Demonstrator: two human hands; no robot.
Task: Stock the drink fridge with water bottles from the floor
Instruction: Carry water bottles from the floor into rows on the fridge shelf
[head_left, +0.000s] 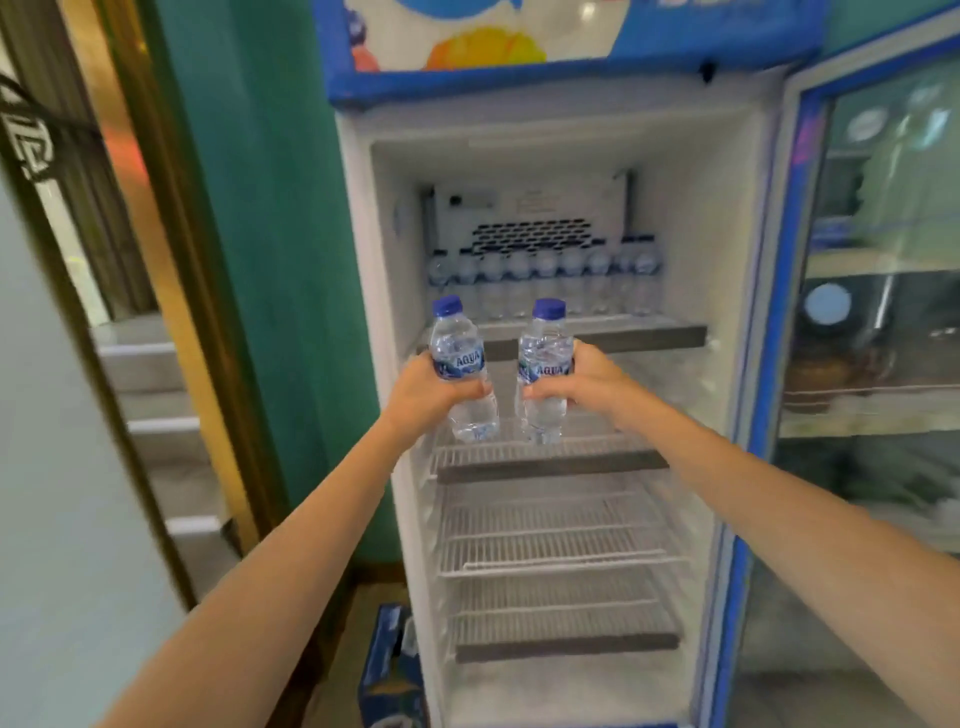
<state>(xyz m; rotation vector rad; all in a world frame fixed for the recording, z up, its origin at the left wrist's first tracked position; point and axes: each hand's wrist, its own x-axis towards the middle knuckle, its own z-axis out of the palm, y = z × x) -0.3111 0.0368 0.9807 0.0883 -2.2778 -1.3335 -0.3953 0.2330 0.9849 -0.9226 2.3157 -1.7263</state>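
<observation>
Soft, even light fills the scene, and the white inside of the fridge (519, 156) glows brightest. Warm orange light spills from the doorway (130, 156) at far left. The glass door (883, 260) on the right carries pale reflections. Everything is slightly blurred, and straight lines bow towards the edges.

All you really get of the person is two arms. The left hand (428, 392) and right hand (584, 382) each sit on a long, slim forearm. The left forearm (311, 519) is bare right down to the bottom-left corner, and the right forearm (753, 493) is bare all the way to the right edge. The wrists are narrow. Fingernails are too blurry to make out.
</observation>
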